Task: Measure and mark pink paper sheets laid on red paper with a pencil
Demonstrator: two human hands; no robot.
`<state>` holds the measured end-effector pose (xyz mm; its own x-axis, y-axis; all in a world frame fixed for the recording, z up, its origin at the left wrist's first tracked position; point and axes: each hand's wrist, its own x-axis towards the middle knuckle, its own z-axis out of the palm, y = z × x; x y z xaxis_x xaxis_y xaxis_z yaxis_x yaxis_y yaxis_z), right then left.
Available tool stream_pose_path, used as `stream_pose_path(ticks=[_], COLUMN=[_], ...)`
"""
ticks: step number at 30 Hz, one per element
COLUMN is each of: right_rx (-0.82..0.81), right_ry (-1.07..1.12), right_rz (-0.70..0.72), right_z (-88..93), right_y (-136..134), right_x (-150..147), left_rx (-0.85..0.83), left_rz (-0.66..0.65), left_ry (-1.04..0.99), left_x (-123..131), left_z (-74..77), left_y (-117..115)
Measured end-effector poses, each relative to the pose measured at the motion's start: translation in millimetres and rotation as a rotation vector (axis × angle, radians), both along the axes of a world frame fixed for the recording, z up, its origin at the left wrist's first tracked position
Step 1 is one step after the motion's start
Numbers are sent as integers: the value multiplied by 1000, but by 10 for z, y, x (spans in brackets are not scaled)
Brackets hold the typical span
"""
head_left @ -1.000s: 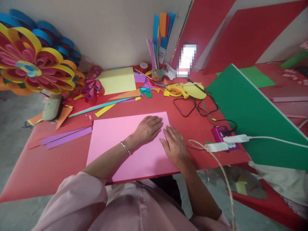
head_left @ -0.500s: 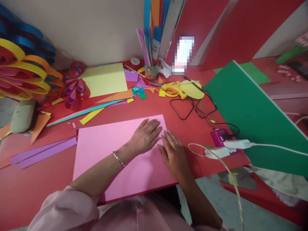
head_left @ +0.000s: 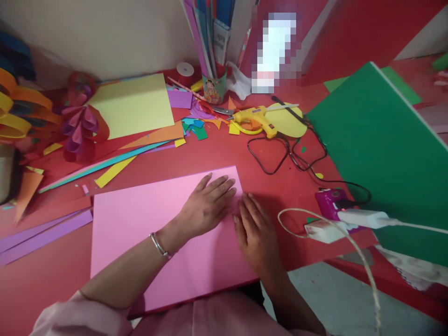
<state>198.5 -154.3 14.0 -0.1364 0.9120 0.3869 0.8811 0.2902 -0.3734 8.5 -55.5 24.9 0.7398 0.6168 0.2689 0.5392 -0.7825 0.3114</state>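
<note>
View leaned closer; left hand (head_left: 210,205), loosely spread, seemingly steadied pink paper (head_left: 140,219); right hand (head_left: 258,233), flattish, fingers together, overlapped its edge.

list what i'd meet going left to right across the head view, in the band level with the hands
Purple strips → pink sheet, starting at its left edge → left hand → right hand → purple box → green board
</note>
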Motion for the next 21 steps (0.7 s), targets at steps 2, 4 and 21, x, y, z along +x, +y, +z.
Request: stream_pose_path(ticks=[2,4,21], right_rx=[10,19,60], right_ry=[26,48,-40], right_rz=[-27,-61,-126], right_z=[4,21,122], right_y=[1,2,-17], right_x=[6,14,8], left_rx=[-6,-28,60], left_rz=[2,5,-21], left_ry=[15,30,78], left_x=[-1,1,3], left_z=[-2,1,36], left_y=[-2,-2,15])
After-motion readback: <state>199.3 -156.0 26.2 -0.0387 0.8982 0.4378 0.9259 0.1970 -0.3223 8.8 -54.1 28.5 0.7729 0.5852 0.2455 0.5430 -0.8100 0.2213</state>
